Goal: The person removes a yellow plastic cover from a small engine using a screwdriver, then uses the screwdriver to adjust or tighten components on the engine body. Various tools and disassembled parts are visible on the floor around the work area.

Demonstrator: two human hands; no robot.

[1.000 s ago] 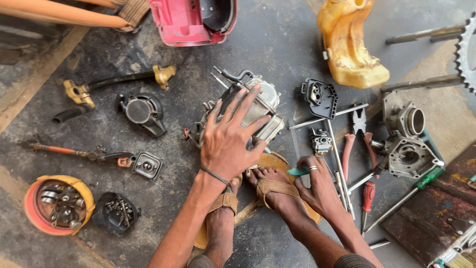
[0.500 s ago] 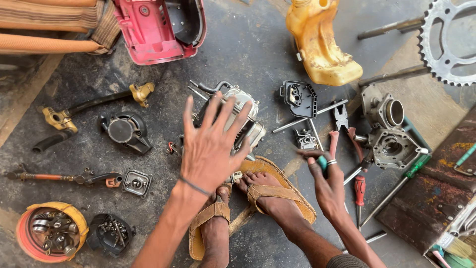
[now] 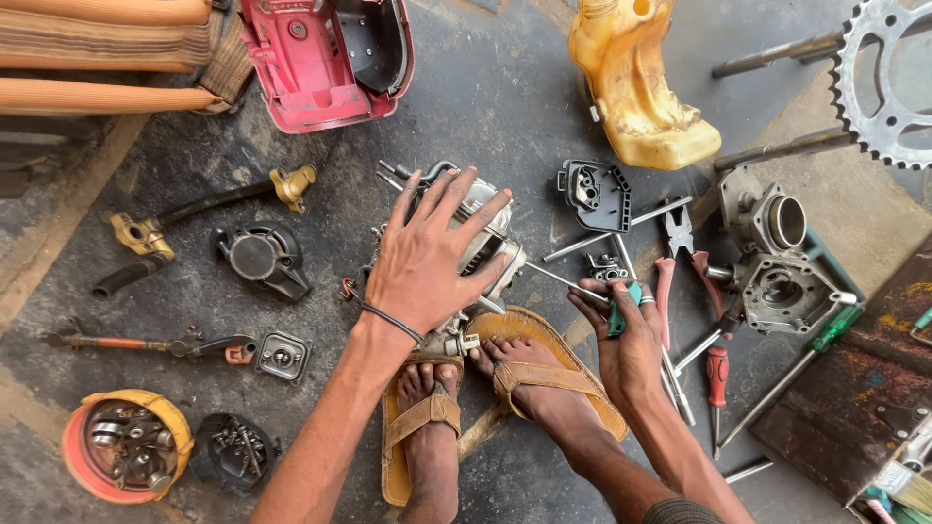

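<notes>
My left hand (image 3: 427, 262) lies flat on a small grey engine block (image 3: 510, 254) on the floor, fingers spread, with a black band on the wrist. My right hand (image 3: 629, 340) is to the right of it, fingers closed around a tool with a green handle (image 3: 617, 312), beside a heap of long metal rods and screwdrivers (image 3: 680, 359). My two feet in tan sandals (image 3: 529, 374) rest just below the engine, between my arms. The tool's tip is hidden behind my fingers.
Around the engine lie a red housing (image 3: 330, 58), a yellow tank (image 3: 636, 92), a sprocket (image 3: 888, 78), pliers (image 3: 677, 238), grey cylinder castings (image 3: 782, 262), a black cover (image 3: 262, 260), a brass-ended hose (image 3: 146, 238) and an orange bowl of small parts (image 3: 126, 446).
My right hand has lifted off my foot and moved up and right to the tool heap, still holding the green handle. My left hand stays on the engine.
</notes>
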